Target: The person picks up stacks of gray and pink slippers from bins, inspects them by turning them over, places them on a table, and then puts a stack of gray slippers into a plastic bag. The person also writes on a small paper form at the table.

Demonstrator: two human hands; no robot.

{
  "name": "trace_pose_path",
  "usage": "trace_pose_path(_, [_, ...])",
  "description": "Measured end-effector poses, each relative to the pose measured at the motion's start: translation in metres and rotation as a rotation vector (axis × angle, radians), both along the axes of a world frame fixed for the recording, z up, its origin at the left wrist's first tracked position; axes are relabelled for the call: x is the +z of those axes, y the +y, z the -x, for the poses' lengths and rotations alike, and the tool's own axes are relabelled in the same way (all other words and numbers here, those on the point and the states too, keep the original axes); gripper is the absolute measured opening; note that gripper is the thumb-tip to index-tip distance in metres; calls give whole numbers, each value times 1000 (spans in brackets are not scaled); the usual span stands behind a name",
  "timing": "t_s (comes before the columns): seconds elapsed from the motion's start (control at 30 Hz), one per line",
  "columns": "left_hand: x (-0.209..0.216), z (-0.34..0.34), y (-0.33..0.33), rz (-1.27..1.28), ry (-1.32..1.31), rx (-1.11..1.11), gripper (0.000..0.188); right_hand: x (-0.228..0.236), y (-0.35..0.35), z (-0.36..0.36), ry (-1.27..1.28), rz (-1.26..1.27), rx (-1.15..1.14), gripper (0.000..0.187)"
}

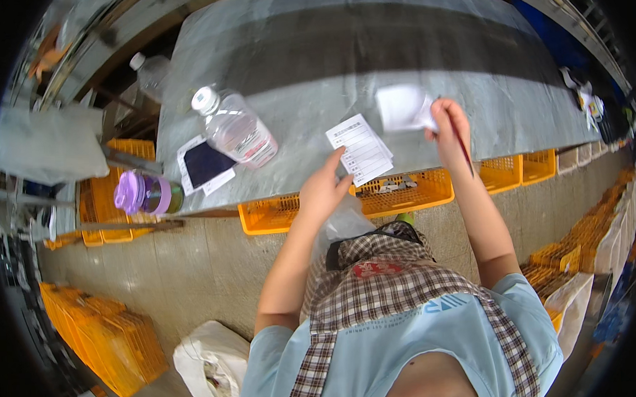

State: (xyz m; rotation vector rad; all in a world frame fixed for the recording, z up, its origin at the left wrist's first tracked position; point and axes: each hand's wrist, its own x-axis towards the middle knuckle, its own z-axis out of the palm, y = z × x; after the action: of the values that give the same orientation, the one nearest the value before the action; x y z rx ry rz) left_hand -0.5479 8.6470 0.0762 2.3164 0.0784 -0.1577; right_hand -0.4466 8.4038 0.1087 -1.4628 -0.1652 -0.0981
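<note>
A small stack of printed paper slips with ruled lines lies near the table's front edge. My left hand rests at its left side, index finger stretched onto the slips and thumb apart at the lower corner. To the right, my right hand pinches a white paper slip, blurred by motion, by its right side. A thin dark red pen is also in that hand, slanting down along the wrist.
On the grey table stand a large clear bottle and a purple-lidded cup. A dark phone lies on papers between them. Yellow crates sit under the front edge. A white sack stands on the floor behind left.
</note>
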Motion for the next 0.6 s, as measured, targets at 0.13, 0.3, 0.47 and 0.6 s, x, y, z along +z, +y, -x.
trace_pose_path(0.13, [-2,27,-19,261,-106,-111,75,7,-20,73,223,168,274,7])
trace_pose_path(0.3, [-8,53,-44,506,131,-229,27,-4,-34,129,67,441,431,9])
trace_pose_path(0.47, [-9,70,-83,469,135,-132,17,-19,-90,166,-68,519,67,24])
trace_pose_path(0.6, [3,86,-137,531,50,-68,18,-42,-190,224,-118,522,-187,33])
